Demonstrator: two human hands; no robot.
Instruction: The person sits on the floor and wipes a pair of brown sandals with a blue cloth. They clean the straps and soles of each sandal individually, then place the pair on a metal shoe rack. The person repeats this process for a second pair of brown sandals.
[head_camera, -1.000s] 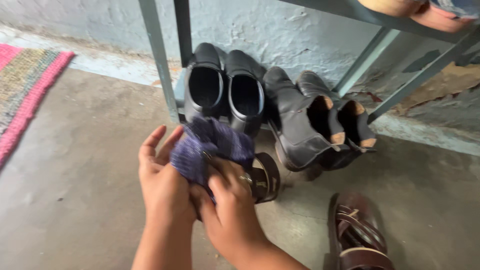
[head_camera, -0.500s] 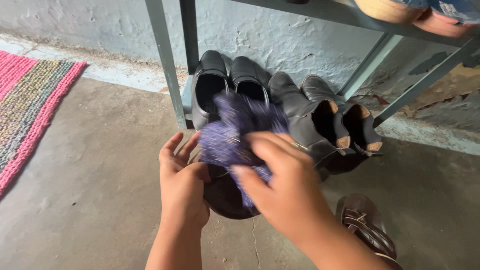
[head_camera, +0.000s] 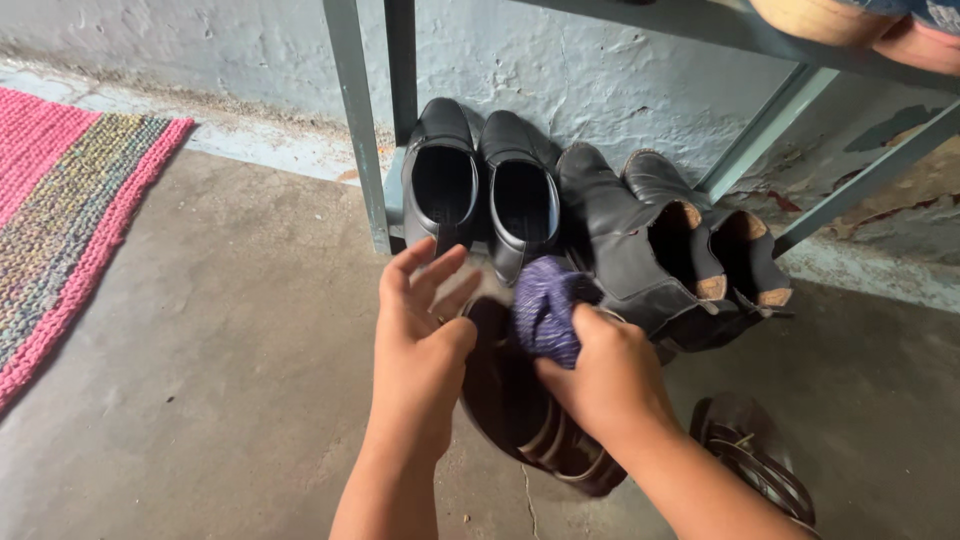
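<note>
My left hand (head_camera: 420, 350) holds a dark brown strapped sandal (head_camera: 520, 410) by its left edge, thumb on its side and fingers spread upward. My right hand (head_camera: 605, 375) grips a bunched purple-blue cloth (head_camera: 545, 305) and presses it onto the sandal's upper part. The sandal is tilted, its straps showing near the bottom. A second brown sandal (head_camera: 760, 470) lies on the floor to the right of my right forearm.
A pair of black slip-on shoes (head_camera: 480, 190) and a pair of black ankle boots (head_camera: 680, 240) stand on the low shelf of a grey-green metal rack (head_camera: 355, 110) against the wall. A pink woven rug (head_camera: 60, 190) lies at left on the concrete floor.
The cloth has shrunk from a spread-out bundle to a tight wad, moved right and down on the sandal. The sandal has turned so its straps show. The view shifted slightly left.
</note>
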